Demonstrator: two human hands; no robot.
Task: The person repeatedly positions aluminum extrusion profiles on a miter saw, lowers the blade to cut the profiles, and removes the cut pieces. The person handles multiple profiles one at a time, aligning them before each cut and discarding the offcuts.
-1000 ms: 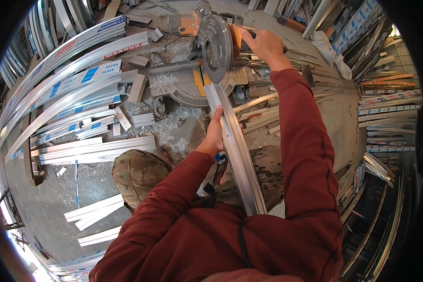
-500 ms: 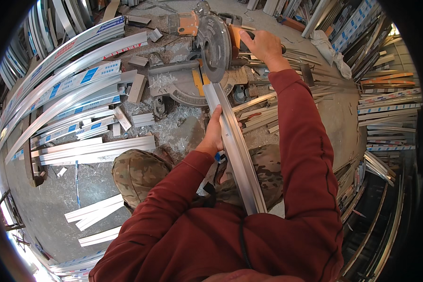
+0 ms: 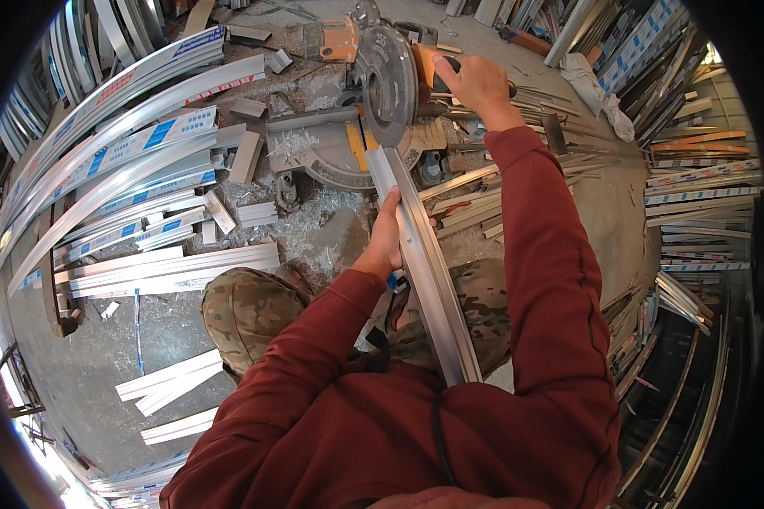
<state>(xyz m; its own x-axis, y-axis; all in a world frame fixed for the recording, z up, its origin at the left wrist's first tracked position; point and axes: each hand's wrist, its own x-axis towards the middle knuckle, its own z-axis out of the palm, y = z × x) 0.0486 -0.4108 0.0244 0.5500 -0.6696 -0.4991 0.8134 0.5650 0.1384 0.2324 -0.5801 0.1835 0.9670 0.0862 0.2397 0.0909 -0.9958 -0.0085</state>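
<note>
A silvery aluminium profile (image 3: 429, 271) runs from my lap up to the miter saw. My left hand (image 3: 386, 236) grips it near its far part, the thumb along its left side and a fingertip showing on the right. Its far end lies at the saw's table, just below the round blade and guard (image 3: 389, 89). The miter saw (image 3: 339, 41) has an orange and dark body, with a yellow insert (image 3: 356, 144) in its base. My right hand (image 3: 477, 85) is closed around the saw's handle (image 3: 446, 75), at the upper right of the blade.
Long profiles with blue and white film (image 3: 157, 136) are stacked at the left. Offcuts (image 3: 246, 159) and metal shavings litter the floor around the saw. Thin strips (image 3: 475, 199) lie to its right, and racks of profiles (image 3: 700, 195) stand at the far right.
Almost nothing differs. Both hands, the profile and the saw keep their places; the view has only shifted very slightly.
</note>
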